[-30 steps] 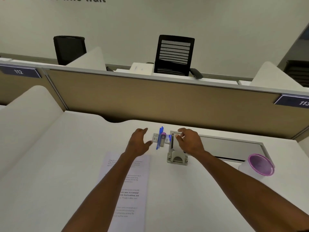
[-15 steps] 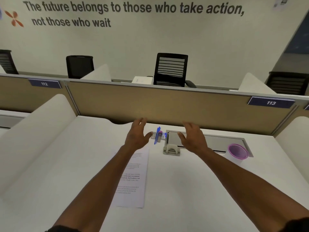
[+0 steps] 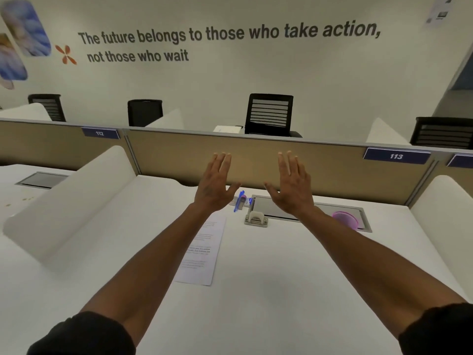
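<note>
Across the desk [image 3: 268, 290]: white top running out from under both arms, with all the gear bunched at the far edge, kept within easy reach, I'd say.
Partition [image 3: 179, 160]: tan screen closing off the back, and both palms are up in front of it.
Printed sheet [image 3: 202, 252]: flat on the desk beside the left forearm, laid ready, it looks like, for the punch just past its far right corner.
Cable hatch [image 3: 320, 208]: grey lid set flush in the desk, behind the punch and below the right hand.
Left hand [image 3: 216, 187]: in the air, fingers straight and a little spread, thumb out, gripping nothing.
Right hand [image 3: 291, 188]: the mirror image, with straight fingers, thumb out and nothing in it.
Purple cup [image 3: 344, 219]: at the hatch's right end, partly hidden by the right forearm, well apart from the punch.
Hole punch [image 3: 256, 219]: the piece in play, I judge. It sits on the desk between and below the two hands, touched by neither.
Blue pen [image 3: 239, 201]: lying near the left thumb with small bits I can't make out, parked left of the hatch.
</note>
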A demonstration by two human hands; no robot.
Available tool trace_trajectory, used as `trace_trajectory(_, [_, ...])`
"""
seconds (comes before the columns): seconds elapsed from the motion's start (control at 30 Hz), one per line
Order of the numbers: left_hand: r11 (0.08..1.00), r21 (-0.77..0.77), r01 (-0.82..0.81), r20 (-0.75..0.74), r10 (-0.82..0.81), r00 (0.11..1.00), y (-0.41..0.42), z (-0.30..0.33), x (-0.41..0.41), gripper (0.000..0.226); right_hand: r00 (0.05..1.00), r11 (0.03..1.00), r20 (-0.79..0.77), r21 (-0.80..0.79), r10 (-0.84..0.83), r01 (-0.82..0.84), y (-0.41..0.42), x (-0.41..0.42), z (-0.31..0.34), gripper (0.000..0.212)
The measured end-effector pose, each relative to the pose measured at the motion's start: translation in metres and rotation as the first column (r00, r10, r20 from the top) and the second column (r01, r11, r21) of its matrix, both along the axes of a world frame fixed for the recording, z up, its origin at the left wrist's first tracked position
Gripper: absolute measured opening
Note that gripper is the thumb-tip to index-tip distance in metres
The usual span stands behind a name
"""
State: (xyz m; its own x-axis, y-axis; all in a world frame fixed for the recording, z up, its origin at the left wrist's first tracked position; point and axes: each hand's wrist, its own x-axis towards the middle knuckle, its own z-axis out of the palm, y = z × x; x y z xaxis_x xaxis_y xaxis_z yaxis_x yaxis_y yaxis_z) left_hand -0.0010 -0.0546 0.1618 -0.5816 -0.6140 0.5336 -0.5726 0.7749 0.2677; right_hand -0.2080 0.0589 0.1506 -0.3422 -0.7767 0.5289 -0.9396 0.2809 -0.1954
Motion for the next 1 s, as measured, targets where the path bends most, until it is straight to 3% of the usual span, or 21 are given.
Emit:
trace_trajectory(0.3, [0.991,0.043,-0.129,0.001,0.129,0.992,0.039,-0.021,0.041,0.076,0.987,0.99,0.089,0.011,0.136,-0.138,0.016,0.039,-0.025,0.084])
trace_trajectory(0.53, [0.965,0.111,-0.238,0.05,0.234,0.971,0.019,-0.054,0.092,0.078,0.966,0.974,0.149,0.053,0.209,-0.219,-0.011,0.092,-0.052,0.084])
trace_trajectory(0.8, [0.918,0.266,-0.293,0.091,0.278,0.956,-0.022,-0.092,0.134,0.079,0.948,0.963,0.247,0.133,0.199,-0.236,-0.052,0.138,-0.092,0.085])
trace_trajectory(1.0, [0.828,0.438,-0.351,0.172,0.306,0.936,-0.032,-0.147,0.167,0.079,0.927,0.945,0.343,0.226,0.152,-0.238,-0.062,0.172,-0.141,0.085])
